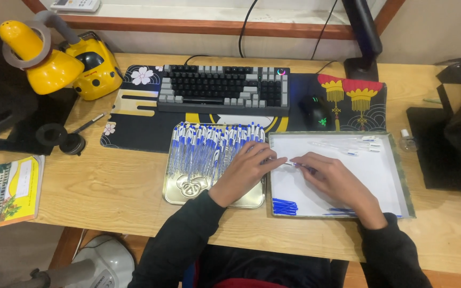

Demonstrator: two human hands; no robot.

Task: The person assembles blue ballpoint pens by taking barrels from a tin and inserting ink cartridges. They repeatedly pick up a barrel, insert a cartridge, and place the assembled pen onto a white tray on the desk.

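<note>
My left hand (247, 169) rests over the right side of a gold metal tray (180, 193) packed with several clear pens with blue and white caps (204, 146). Its fingers meet my right hand (333, 178) at the left edge of a white-lined tray (396, 160). Between the two hands I hold a thin pen part (293, 164) with a blue tip. In the white tray lie a few clear pen barrels (348, 145) at the top and blue refills (284, 206) at the bottom left.
A dark keyboard (222, 88) and black mouse (316, 110) sit on a patterned desk mat (134, 128) behind the trays. A yellow desk lamp (54, 56) with tape rolls stands at the far left, a booklet (6, 189) at the left edge, black stands (454, 133) at the right.
</note>
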